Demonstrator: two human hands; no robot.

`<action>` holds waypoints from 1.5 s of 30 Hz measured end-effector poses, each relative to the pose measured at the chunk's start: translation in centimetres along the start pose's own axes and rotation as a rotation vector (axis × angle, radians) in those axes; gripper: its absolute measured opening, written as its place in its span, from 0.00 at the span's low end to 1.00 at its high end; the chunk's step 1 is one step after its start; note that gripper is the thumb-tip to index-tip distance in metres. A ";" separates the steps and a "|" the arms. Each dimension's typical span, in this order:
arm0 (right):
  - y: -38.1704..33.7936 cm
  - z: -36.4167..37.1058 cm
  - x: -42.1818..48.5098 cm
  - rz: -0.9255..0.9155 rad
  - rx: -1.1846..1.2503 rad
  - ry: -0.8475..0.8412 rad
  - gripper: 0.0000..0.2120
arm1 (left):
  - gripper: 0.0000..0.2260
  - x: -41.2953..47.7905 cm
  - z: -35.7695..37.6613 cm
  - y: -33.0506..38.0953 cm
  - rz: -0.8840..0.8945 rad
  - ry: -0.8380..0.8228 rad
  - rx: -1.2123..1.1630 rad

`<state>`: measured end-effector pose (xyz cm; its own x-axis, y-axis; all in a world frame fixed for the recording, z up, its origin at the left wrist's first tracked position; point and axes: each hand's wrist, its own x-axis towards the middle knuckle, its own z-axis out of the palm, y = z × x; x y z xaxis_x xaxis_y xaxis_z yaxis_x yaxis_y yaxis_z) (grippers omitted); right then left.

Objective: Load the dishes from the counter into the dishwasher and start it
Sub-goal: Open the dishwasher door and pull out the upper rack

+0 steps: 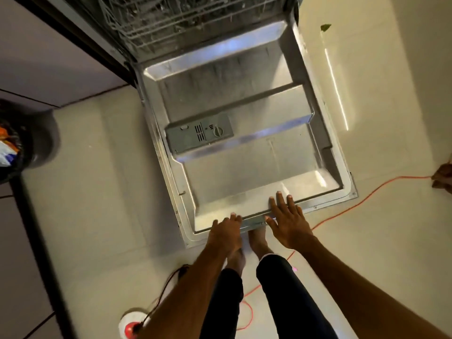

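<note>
Fingers (280, 199) released; your left hand (226, 232) and right hand (287, 223) rest on the lowered dishwasher door (244, 152), at its near edge.

Setting: we log this as a home kitchen. Evidence: lowered stainless-steel dishwasher door (244, 99) at frame centre, grey wire dish rack (171, 20) at top, glossy pale tiled floor (97, 192), black rubbish bin (45, 135) at left edge.

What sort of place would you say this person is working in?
Most likely a home kitchen: a built-in dishwasher door lies folded down flat, its detergent dispenser showing, a wire rack sits inside the tub, and pale cabinet fronts run along the left.
</note>
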<state>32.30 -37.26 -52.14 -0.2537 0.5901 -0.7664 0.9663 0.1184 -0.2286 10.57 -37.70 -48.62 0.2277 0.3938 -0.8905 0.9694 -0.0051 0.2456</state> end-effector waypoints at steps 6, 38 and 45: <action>-0.2 3.1 3.1 0.064 0.006 -0.001 0.39 | 0.33 3.8 3.0 -0.6 -0.029 0.031 0.088; -17.5 -54.5 9.1 -0.461 -0.151 1.010 0.39 | 0.38 -9.8 -49.3 -5.5 -0.122 1.409 0.232; -17.5 -57.0 12.4 -0.372 -0.211 0.942 0.20 | 0.31 -8.3 -51.4 -9.5 -0.258 1.164 0.277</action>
<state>14.71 13.48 -23.45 -0.4883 0.8625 0.1328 0.8448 0.5054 -0.1758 -5.25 6.34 -23.83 -0.0551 0.9985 0.0075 0.9930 0.0556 -0.1039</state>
